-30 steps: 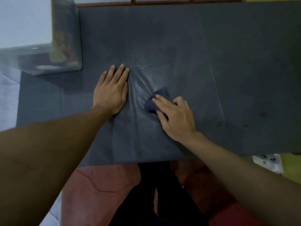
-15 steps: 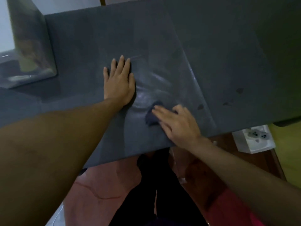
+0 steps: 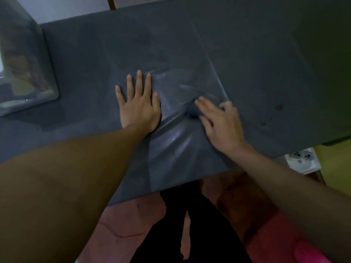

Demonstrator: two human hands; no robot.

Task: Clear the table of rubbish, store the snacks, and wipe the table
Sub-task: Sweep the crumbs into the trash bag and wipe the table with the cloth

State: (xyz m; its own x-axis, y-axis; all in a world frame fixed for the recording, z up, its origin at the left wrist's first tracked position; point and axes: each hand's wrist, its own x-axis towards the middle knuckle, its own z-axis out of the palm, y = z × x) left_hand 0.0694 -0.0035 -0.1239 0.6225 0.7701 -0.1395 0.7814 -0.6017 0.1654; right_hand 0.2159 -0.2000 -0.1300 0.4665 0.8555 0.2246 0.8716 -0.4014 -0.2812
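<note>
A dark grey sheet covers the table [image 3: 256,59] and is wrinkled between my hands. My left hand [image 3: 139,106] lies flat on the sheet with its fingers straight and spread, pressing it down. My right hand [image 3: 220,123] presses a small dark blue cloth [image 3: 190,111] onto the sheet with nearly straight fingers. Only the cloth's left part shows beyond my fingertips. A few dark spots [image 3: 278,107] mark the sheet to the right of my right hand.
A clear plastic storage box [image 3: 28,73] with snacks inside stands at the table's left. A white power strip [image 3: 303,158] lies on the floor beyond the table's near right corner. My dark-trousered legs [image 3: 190,224] stand on the red floor.
My right hand has slid the cloth to the right and further up the table. My left hand stays pressed flat. The view has tilted, bringing the table's right corner into sight.
</note>
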